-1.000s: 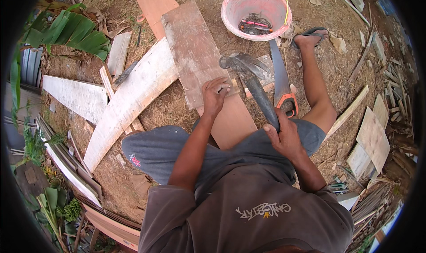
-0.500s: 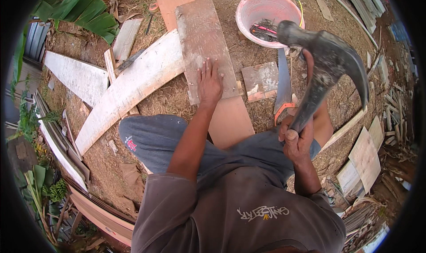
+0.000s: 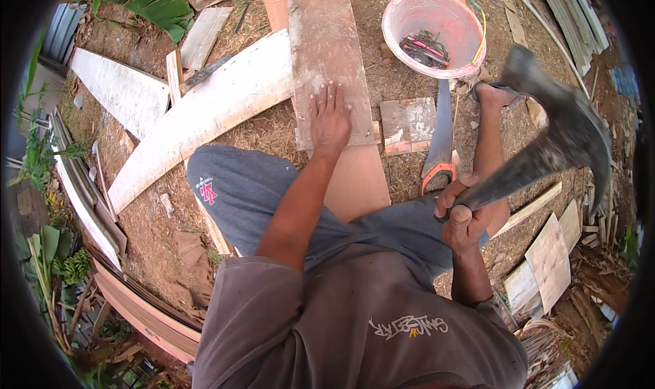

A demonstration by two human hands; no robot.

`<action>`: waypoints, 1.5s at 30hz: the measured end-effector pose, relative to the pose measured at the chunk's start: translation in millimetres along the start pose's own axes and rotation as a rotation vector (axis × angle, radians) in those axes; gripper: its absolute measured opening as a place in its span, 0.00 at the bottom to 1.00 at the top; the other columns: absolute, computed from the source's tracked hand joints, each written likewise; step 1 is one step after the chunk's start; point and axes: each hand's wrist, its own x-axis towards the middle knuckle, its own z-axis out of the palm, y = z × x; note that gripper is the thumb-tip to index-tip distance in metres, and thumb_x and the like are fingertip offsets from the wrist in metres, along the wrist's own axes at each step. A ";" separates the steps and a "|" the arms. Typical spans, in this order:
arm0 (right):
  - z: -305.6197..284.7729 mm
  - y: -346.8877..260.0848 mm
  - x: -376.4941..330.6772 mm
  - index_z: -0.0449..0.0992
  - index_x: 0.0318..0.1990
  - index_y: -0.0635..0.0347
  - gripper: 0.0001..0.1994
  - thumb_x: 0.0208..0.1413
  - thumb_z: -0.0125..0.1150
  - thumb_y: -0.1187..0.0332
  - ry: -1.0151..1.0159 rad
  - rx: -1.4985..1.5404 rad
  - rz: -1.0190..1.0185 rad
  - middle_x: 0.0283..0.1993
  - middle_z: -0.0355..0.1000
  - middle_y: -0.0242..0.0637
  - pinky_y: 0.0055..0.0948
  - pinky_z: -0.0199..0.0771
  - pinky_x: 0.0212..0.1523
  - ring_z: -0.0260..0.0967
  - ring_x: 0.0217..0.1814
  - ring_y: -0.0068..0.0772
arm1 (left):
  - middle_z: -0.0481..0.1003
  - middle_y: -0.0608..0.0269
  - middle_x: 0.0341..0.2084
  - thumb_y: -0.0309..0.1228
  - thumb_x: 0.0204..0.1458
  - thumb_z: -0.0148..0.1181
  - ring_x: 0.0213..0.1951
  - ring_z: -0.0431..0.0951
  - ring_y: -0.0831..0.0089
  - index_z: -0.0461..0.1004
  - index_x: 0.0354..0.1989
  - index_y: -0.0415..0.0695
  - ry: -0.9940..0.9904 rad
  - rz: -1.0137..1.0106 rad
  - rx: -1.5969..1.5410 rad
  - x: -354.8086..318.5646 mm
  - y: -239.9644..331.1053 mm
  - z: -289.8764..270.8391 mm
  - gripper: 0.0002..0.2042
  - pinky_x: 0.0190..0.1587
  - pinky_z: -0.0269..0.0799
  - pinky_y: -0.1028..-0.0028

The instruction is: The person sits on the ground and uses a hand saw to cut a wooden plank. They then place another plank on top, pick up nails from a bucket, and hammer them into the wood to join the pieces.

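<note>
My left hand (image 3: 331,120) lies flat on a worn brown board (image 3: 327,45), fingers stretched out and slightly apart. That board rests across a longer reddish plank (image 3: 355,184) and against a white curved board (image 3: 211,99). In my right hand (image 3: 466,215) is a dark claw hammer (image 3: 546,150), gripped by the handle and raised over my right leg. Its head is slightly smeared by motion. Beyond my right hand, a handsaw (image 3: 442,133) with an orange handle lies on the ground.
A pink bucket (image 3: 437,24) holding nails and a red-handled tool stands at the far right. A small paint-flecked board (image 3: 408,124) lies beside the saw. White offcuts (image 3: 123,89) are at left, thin panels (image 3: 548,256) at right, stacked planks (image 3: 143,304) at lower left.
The hammer has tipped over to the right and its head now sits farther right. My left hand remains flat on the brown board. The whole view has shifted slightly.
</note>
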 end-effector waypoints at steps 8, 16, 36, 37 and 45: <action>7.2 36.4 -19.2 0.69 0.52 0.65 0.22 0.66 0.57 0.53 -0.375 -0.667 0.776 0.32 0.70 0.49 0.47 0.72 0.38 0.71 0.29 0.52 | 0.53 0.54 0.75 0.40 0.69 0.44 0.76 0.49 0.57 0.58 0.73 0.46 -0.015 -0.012 0.013 -2.7 2.3 0.7 0.26 0.77 0.38 0.51; 6.7 2.3 9.7 0.65 0.56 0.61 0.26 0.68 0.53 0.45 0.167 0.265 -0.137 0.24 0.67 0.31 0.25 0.64 0.20 0.63 0.18 0.22 | 0.55 0.53 0.74 0.39 0.68 0.45 0.76 0.50 0.56 0.58 0.73 0.48 0.018 -0.017 0.015 0.1 -0.9 2.3 0.26 0.77 0.38 0.50; 2.9 67.9 -20.8 0.64 0.56 0.58 0.26 0.69 0.51 0.43 -0.276 -0.533 0.337 0.28 0.67 0.35 0.28 0.69 0.25 0.65 0.23 0.28 | 0.56 0.54 0.74 0.39 0.68 0.45 0.76 0.51 0.55 0.59 0.72 0.45 0.026 -0.014 0.038 -0.3 2.3 -2.7 0.26 0.76 0.38 0.48; -0.6 72.5 -21.5 0.65 0.55 0.58 0.25 0.69 0.51 0.43 -0.453 -0.786 0.624 0.27 0.67 0.34 0.28 0.69 0.25 0.65 0.23 0.28 | 0.56 0.54 0.74 0.39 0.68 0.45 0.76 0.51 0.55 0.59 0.72 0.45 -0.018 -0.019 0.025 -2.2 2.6 -3.7 0.26 0.76 0.38 0.49; -13.6 21.5 -7.4 0.65 0.54 0.58 0.24 0.67 0.56 0.47 0.050 0.070 0.037 0.31 0.68 0.37 0.32 0.70 0.25 0.64 0.21 0.30 | 0.56 0.54 0.74 0.39 0.67 0.45 0.76 0.51 0.56 0.60 0.72 0.46 0.040 -0.021 0.062 0.2 1.1 0.5 0.25 0.76 0.37 0.49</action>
